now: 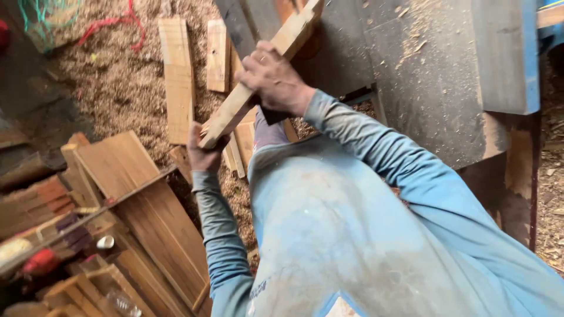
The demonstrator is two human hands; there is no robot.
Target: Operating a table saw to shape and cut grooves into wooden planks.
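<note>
Your fingers (pixel 264 61) on your right hand (pixel 273 79) are curled tight around the long wooden stick (pixel 258 79), near its middle. The big dark machine table (pixel 423 70) sits just past it, dusty on top. The stick slants from up by the table down toward you. Your left hand (pixel 202 152) grips its low end. Short boards (pixel 176 76) lie on the sawdust floor (pixel 111 88) beside it.
</note>
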